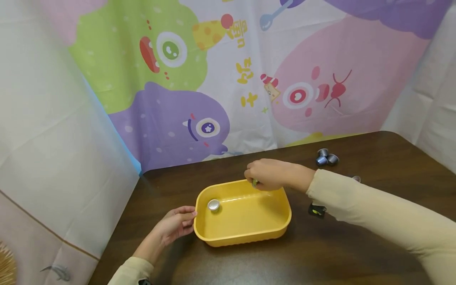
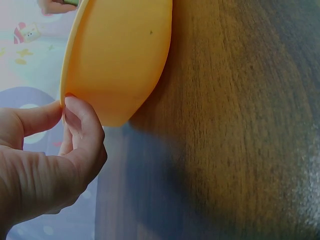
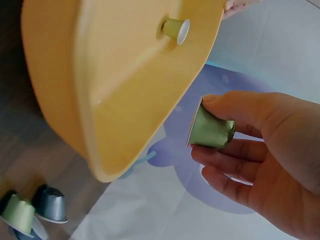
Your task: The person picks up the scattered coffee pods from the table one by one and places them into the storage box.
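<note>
A yellow plastic basin [image 1: 246, 238] stands on the dark wooden table. My left hand [image 1: 177, 225] pinches its left rim between thumb and fingers, seen close up in the left wrist view. In my right hand [image 1: 268, 174], above the basin's far rim, a green coffee capsule [image 3: 212, 126] is held between thumb and fingers. The right wrist view shows its flanged edge facing the basin. One capsule [image 1: 213, 204] lies inside the basin near the left end, its silver lid showing; its side looks yellow-green in the right wrist view.
Dark and blue coffee capsules [image 1: 333, 159] sit in a cluster at the table's back right. Another capsule [image 1: 356, 179] is partly hidden behind the right sleeve [image 1: 370, 206]. A cartoon-printed curtain [image 1: 249, 118] hangs along the table's far edge.
</note>
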### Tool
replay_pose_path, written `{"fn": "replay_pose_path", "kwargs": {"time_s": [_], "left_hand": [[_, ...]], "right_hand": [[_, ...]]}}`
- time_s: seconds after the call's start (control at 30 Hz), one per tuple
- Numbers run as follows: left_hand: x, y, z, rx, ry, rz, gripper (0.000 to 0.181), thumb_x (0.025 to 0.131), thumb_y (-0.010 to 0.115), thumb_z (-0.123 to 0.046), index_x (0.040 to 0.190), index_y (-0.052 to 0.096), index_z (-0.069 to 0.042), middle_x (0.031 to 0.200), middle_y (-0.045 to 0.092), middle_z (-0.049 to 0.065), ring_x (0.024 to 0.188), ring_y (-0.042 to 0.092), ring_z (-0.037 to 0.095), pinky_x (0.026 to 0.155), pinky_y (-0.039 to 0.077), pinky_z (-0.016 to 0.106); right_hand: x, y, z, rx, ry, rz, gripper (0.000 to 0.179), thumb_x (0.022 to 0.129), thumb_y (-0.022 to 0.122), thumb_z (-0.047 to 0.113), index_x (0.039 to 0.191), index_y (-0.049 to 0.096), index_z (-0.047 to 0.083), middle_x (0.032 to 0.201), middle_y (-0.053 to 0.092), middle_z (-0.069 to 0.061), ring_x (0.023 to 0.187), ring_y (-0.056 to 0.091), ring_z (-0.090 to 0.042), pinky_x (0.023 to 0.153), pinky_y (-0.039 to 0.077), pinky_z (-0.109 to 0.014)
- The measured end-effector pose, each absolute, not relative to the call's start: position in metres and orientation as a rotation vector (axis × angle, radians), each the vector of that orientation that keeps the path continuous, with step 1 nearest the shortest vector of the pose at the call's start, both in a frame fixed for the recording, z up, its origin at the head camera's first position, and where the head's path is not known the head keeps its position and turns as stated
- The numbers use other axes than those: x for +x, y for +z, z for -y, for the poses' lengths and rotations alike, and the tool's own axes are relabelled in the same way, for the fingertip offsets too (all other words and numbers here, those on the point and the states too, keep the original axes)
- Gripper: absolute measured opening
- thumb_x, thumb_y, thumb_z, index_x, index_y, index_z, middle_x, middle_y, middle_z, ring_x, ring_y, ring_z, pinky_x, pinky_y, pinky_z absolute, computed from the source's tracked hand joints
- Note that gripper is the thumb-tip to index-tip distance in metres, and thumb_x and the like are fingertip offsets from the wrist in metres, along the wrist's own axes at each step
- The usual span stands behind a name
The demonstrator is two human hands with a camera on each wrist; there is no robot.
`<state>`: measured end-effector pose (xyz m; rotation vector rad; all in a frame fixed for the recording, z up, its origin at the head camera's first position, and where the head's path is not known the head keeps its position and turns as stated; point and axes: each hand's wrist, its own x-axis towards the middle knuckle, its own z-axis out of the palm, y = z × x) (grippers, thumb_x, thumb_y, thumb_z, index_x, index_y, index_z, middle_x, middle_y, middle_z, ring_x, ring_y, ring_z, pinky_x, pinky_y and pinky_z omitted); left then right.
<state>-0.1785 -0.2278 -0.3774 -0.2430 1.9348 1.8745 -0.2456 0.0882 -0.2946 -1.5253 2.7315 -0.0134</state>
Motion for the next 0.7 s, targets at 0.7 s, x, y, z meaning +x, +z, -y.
{"fn": "replay_pose_path", "kwargs": {"time_s": [0.7], "left_hand": [[-0.178,-0.379,0.227,-0.271,1.877,-1.954,0.022,0.098,0.056,-0.011,0.117,0.051,-0.002,0.086,0.062,-0.004,0.075,0.058,0.007,0.072,0.054,0.021]], "right_hand": [[-0.249,-0.301,-0.033,-1.552,0.011,-2.601,0.009,0.089,0.062,0.004,0.096,0.067,0.007,0.096,0.067,-0.007,0.085,0.062,-0.016,0.076,0.05,-0.023]]}}
